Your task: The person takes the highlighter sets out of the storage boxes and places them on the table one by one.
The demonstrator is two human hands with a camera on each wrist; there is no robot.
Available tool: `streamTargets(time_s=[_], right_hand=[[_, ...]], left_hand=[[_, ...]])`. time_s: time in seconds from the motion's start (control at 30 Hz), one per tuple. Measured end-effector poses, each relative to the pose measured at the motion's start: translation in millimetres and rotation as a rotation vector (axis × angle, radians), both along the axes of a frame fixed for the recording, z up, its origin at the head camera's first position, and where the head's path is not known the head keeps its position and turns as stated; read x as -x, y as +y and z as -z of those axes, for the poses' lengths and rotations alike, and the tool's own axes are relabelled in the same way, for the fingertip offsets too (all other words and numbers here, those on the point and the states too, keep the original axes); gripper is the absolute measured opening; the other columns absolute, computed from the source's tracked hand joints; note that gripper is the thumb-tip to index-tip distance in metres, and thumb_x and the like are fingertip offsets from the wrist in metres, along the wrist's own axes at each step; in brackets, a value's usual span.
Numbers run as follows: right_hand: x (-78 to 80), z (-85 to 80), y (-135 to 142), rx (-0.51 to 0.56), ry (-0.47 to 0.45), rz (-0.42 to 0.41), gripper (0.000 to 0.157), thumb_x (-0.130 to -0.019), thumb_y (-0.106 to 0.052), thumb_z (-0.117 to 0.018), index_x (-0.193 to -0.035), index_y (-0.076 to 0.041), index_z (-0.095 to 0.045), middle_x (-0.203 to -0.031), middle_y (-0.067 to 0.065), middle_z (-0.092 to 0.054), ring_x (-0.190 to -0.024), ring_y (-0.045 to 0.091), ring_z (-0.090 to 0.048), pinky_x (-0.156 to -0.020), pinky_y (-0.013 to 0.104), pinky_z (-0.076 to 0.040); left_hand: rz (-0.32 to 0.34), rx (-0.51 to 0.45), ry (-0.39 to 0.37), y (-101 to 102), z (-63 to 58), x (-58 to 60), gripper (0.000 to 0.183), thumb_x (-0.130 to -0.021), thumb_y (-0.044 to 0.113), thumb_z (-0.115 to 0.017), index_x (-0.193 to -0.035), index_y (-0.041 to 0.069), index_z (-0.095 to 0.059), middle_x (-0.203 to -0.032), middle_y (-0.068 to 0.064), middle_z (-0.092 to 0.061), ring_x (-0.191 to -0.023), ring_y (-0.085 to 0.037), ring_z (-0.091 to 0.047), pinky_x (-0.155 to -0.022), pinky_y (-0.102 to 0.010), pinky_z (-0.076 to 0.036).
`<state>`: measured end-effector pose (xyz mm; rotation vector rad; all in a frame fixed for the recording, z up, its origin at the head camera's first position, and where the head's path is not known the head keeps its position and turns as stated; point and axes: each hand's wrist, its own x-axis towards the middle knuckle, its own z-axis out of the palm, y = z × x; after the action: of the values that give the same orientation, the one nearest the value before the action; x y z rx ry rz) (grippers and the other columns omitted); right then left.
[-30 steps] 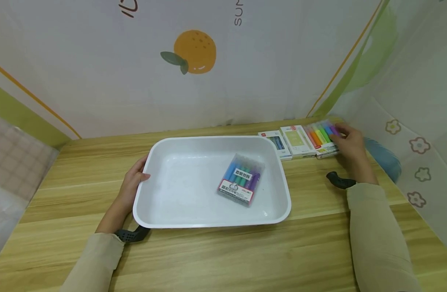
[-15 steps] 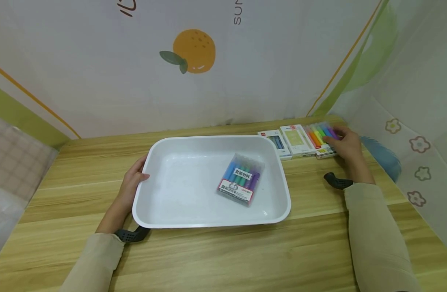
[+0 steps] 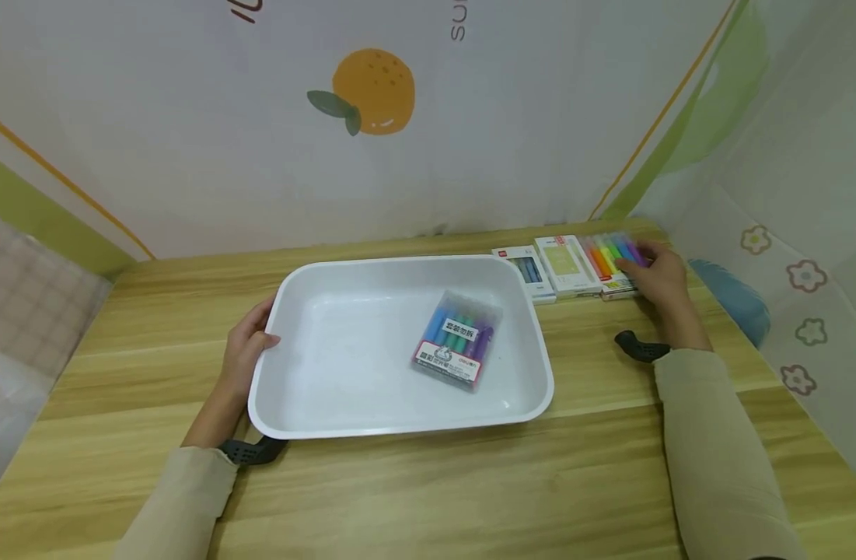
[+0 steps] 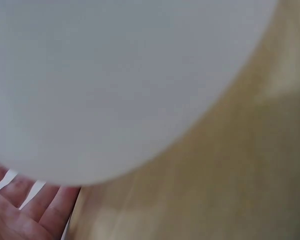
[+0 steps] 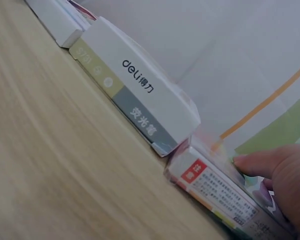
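A white rectangular tray stands in the middle of the wooden table. My left hand grips its left side, thumb over the rim and fingers outside; the left wrist view shows those fingers by the tray's edge. Inside the tray, right of centre, lies a clear pack of blue, green and purple highlighters. At the back right, my right hand holds a rainbow-coloured highlighter pack by its right end, thumb on top. In the right wrist view the pack lies against the neighbouring white box.
Left of the held pack lie a white box with a yellow-green panel and a windowed white box, partly behind the tray's corner. A printed curtain hangs behind the table. Something blue sits beyond the right edge.
My right hand has shifted slightly left, with the rainbow-coloured highlighter pack close beside the white box. The left hand keeps its grip, and the tray sits slightly further left in view.
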<state>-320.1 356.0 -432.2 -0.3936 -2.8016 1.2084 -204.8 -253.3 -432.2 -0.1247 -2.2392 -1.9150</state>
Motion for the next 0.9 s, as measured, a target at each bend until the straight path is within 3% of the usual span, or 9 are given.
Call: streamTargets(time_s=[0.4,0.7,0.9], right_hand=[[-0.3,4.9,-6.1,-0.001,-0.004,-0.005,0.079,-0.099,-0.045,-0.054,-0.159,-0.002,-0.026,-0.159,0.028,-0.035,-0.145,0.046,-0.035,-0.120,0.057,-0.029],[6.0,16.2,-1.2,-0.057,0.031,-0.066,0.075,-0.101,-0.043,-0.049,-0.157,0.003,-0.028,-0.155,0.032,-0.037,-0.143,0.049,-0.036,-0.119,0.058,-0.029],[7.8,24.4,-6.2,-0.089,0.071,-0.041,0.068,-0.102,-0.042,-0.048,-0.155,0.000,-0.035,-0.153,0.030,-0.042,-0.143,0.049,-0.037,-0.119,0.058,-0.029]], left_hand=[[0.004,-0.010,-0.031,-11.4,-0.7,-16.8,0.064,-0.082,-0.006,-0.040,-0.146,-0.011,-0.044,-0.116,0.025,-0.064,-0.100,0.002,-0.063,-0.075,-0.013,-0.055],[-0.011,-0.001,-0.012,2.6,0.2,-21.6,0.063,-0.083,-0.005,-0.040,-0.145,-0.014,-0.042,-0.116,0.022,-0.064,-0.100,0.000,-0.061,-0.076,-0.012,-0.054],[-0.013,0.019,-0.025,9.5,-3.0,-27.3,0.064,-0.083,-0.004,-0.040,-0.147,-0.012,-0.041,-0.117,0.024,-0.063,-0.101,0.000,-0.060,-0.076,-0.012,-0.053]])
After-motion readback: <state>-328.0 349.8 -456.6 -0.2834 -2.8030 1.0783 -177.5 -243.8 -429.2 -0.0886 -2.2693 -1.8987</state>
